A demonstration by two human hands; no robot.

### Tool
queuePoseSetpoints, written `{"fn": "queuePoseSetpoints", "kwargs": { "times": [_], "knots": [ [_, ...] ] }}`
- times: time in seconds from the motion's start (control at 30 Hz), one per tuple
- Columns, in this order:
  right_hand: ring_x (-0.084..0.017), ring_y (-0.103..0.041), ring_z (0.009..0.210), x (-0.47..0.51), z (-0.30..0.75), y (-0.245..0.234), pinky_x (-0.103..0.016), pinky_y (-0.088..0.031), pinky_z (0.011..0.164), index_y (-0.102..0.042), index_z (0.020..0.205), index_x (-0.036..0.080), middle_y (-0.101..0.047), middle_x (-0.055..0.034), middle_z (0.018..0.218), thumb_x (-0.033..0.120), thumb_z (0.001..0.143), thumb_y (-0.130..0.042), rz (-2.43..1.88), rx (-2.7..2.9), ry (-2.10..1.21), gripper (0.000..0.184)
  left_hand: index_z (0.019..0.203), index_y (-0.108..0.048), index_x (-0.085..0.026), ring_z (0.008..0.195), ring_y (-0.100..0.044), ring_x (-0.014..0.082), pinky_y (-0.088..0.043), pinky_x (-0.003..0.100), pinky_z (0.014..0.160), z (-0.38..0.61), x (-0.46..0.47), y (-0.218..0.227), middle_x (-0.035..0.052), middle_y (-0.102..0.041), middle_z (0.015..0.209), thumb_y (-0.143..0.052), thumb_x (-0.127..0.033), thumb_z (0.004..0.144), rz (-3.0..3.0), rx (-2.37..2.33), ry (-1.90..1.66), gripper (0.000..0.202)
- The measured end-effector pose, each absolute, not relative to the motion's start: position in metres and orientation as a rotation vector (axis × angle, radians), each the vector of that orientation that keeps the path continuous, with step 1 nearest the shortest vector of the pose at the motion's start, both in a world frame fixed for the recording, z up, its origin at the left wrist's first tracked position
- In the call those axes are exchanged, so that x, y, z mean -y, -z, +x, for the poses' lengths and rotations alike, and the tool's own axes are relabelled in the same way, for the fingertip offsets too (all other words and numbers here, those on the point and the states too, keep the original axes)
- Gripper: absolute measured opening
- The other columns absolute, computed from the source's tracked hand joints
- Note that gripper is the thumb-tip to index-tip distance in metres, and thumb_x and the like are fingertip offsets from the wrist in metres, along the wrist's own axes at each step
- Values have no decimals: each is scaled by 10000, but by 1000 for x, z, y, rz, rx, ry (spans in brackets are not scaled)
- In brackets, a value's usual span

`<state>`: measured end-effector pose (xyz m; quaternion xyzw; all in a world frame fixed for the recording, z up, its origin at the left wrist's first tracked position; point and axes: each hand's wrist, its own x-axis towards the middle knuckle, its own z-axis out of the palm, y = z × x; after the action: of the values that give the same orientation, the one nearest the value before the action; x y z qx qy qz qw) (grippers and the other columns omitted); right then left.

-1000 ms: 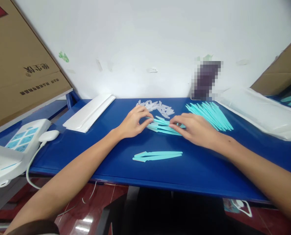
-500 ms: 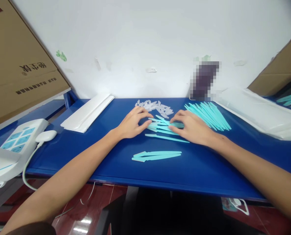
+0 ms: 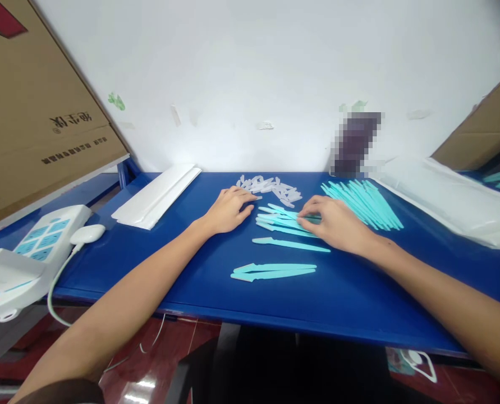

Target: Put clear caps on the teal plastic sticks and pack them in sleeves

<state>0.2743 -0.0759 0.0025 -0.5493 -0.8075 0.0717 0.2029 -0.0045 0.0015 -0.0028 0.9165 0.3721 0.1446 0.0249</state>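
My left hand [image 3: 229, 210] rests on the blue table with thumb and fingers apart. Its fingertips are at the near left edge of a heap of small clear plastic caps [image 3: 270, 188]; I cannot tell whether it touches one. At the middle pile of turquoise eyebrow razors [image 3: 277, 223], my right hand [image 3: 328, 219] has thumb and index finger closed on a razor's handle, its end hidden by the fingers. One single razor [image 3: 292, 244] lies just in front of that pile. Closer to the table edge, two more razors [image 3: 275, 271] lie side by side.
A larger bundle of turquoise razors [image 3: 365, 203] lies at the back right, beside a clear plastic bag [image 3: 455, 196]. Flat white packaging [image 3: 157, 196] is at the back left. A power strip [image 3: 43, 244] with a white cable and a cardboard box [image 3: 43, 112] stand at far left.
My left hand has drawn away from the razors' blade ends toward the caps. My right hand stays at the pile, its fingers closer together. The whole view has shifted slightly.
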Motion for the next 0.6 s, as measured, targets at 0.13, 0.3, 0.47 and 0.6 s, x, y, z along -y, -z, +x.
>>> {"fn": "queuePoseSetpoints", "kwargs": {
  "times": [0.13,0.3,0.47,0.6],
  "knots": [
    [-254,-669,903,75,274,-3,-395,-517,801,-765,885,181,-729,-93,1043,331,881,-570,-1523,2205,-258,246,1225,-704,-199,1125,-579,289,-436,461,974,-5,-5,5,106,-714,1188,-466,-331,1009,2834,-1209,-525,348],
    [-238,-669,848,77,272,-8,-380,-514,775,-744,827,200,-741,-84,973,357,886,-563,-1489,2138,-338,247,1063,-749,-218,1025,-581,277,-445,462,953,-7,-7,7,90,-715,1112,-522,-326,987,2721,-1265,-547,263],
    [-280,-650,938,78,271,-9,-424,-492,818,-766,850,198,-739,-94,1010,409,887,-575,-1518,2139,-291,286,1021,-692,-218,1021,-582,260,-448,440,946,-8,-6,7,79,-691,1110,-522,-298,984,2721,-1207,-594,191],
    [-261,-641,837,88,266,-15,-398,-470,737,-769,880,212,-733,-76,937,457,812,-672,-1540,2061,-186,272,1004,-651,-215,943,-618,240,-472,391,854,-9,-5,6,57,-717,1033,-504,-250,982,2714,-1128,-644,153]
  ]
}}
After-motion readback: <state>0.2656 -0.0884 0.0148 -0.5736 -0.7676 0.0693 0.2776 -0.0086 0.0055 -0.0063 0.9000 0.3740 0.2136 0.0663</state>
